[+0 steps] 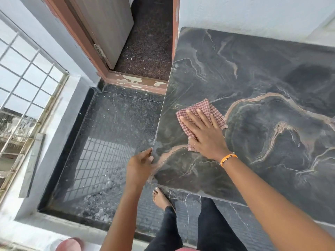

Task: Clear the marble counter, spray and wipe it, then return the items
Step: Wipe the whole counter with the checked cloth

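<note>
Fingers straight and spread, the right hand [203,131] presses flat on a folded red-and-white checked cloth [201,113] lying near the left edge of the dark grey marble tabletop [262,78] with tan veins. An orange beaded bracelet [228,158] circles that wrist. The left hand [139,167] grips the tabletop's left edge near its front corner, fingers curled round the rim. Below, a bare foot [160,198] stands on the dark speckled floor [116,124].
</note>
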A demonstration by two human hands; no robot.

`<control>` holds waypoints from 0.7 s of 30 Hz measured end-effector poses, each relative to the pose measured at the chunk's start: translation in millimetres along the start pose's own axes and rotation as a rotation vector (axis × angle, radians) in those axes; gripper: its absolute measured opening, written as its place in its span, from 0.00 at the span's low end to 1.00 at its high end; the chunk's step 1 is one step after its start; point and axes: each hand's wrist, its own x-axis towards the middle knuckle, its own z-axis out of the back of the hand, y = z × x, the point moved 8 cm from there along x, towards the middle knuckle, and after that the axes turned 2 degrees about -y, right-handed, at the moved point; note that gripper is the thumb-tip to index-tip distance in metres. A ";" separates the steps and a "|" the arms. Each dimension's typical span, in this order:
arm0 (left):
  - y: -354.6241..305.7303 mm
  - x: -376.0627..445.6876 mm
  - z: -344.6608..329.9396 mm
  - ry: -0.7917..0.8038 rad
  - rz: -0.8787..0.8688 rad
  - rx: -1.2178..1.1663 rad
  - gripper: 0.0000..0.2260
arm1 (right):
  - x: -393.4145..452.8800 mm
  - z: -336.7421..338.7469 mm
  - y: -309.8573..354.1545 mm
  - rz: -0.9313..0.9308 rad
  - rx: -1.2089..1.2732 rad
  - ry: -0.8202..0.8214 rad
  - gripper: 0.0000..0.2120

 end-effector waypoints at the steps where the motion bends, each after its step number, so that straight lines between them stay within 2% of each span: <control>1: 2.6 2.1 0.2 0.031 0.012 -0.037 0.14 | -10.0 1.7 -14.1 -0.066 0.008 -0.007 0.31; 4: 8.1 8.6 1.6 0.092 0.055 -0.133 0.14 | -47.6 3.6 -45.4 -0.267 0.051 -0.028 0.30; 6: 9.9 13.5 0.8 0.135 0.036 -0.110 0.13 | -75.8 3.3 -51.5 -0.408 0.059 -0.067 0.30; 9: 9.9 19.7 1.4 0.179 0.006 -0.082 0.13 | -105.4 -3.7 -36.4 -0.628 0.058 -0.101 0.30; 11: 10.2 22.3 2.1 0.194 -0.011 -0.082 0.13 | -112.1 -11.9 -10.1 -0.711 0.057 -0.095 0.30; 13: 10.8 24.0 2.5 0.205 -0.027 -0.094 0.13 | -107.1 -19.0 21.4 -0.701 0.043 -0.072 0.30; 16: 16.1 24.7 4.9 0.221 -0.002 -0.131 0.10 | -80.5 -22.3 60.4 -0.581 -0.005 -0.041 0.31; 21: 34.5 12.6 9.9 0.256 0.066 -0.168 0.06 | -2.4 -16.0 90.2 -0.413 0.012 -0.047 0.30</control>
